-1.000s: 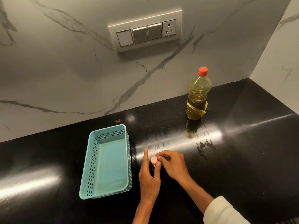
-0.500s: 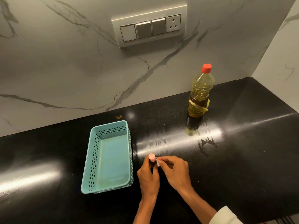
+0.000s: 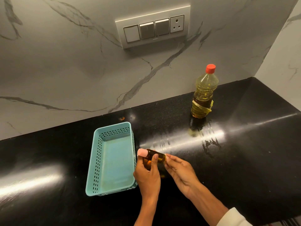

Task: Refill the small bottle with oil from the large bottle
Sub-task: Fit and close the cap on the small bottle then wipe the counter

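1. Small amber bottle [image 3: 154, 158]: lifted off the counter and lying nearly on its side between the two hands, just right of the basket's near half. Its pink cap [image 3: 142, 152] is on and points left, toward the basket.
2. Left hand [image 3: 147, 174]: wrapped around the small bottle at its cap end, the thumb laid across the glass and the fingers curled behind it.
3. Right hand [image 3: 180, 170]: fingertips touching the base end of the small bottle; palm turned up and fingers loosely spread. A white sleeve [image 3: 234, 217] covers the forearm at the lower edge.
4. Large oil bottle [image 3: 203, 93]: upright, well apart from the hands at the back right of the counter near the wall; clear plastic with yellow oil, red cap [image 3: 210, 68] closed, a loose band around its lower body.
5. Teal perforated basket [image 3: 99, 160]: resting on the counter to the left of the hands.
6. Black polished countertop [image 3: 252, 160]: streaked with bright reflections.
7. Marble-patterned wall [image 3: 65, 62]: carries a switch panel [image 3: 154, 28] with three switches and one socket.
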### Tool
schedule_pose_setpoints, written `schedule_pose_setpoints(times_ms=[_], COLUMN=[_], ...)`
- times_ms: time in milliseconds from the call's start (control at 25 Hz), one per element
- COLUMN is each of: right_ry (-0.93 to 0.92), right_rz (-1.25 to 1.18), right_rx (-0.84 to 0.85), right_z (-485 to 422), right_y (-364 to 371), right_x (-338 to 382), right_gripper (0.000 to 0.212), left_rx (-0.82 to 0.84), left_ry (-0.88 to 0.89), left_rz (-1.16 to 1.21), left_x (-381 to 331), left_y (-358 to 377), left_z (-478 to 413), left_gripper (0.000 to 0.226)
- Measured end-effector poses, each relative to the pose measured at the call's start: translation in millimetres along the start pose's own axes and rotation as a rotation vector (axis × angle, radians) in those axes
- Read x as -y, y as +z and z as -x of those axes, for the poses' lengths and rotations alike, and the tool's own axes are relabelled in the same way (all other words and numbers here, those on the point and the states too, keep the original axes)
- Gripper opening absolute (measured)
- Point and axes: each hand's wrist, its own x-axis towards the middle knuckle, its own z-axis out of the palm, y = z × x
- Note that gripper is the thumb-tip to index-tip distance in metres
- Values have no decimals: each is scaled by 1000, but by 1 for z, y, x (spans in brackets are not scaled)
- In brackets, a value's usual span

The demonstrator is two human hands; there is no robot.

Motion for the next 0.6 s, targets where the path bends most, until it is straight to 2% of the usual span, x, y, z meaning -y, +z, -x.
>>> schedule_pose_setpoints(times_ms=[120,240,320,600], right_ry=[15,55,5,-127], right_rz=[87,-27,-37,304], right_rx=[19,28,21,-132], right_z=[0,8,17,55], right_y=[2,-12,-26,-67], right_x=[-6,-1,15,39], right_gripper=[23,30,31,17], left_rx=[14,31,45,132], left_ry=[57,68,50,134], left_rz=[-42,-82,-94,-99], left_x=[-3,-2,-5,-36], left_y=[0,2,11,87], left_z=[0,-5,-15,-115], left_gripper=[16,17,16,22])
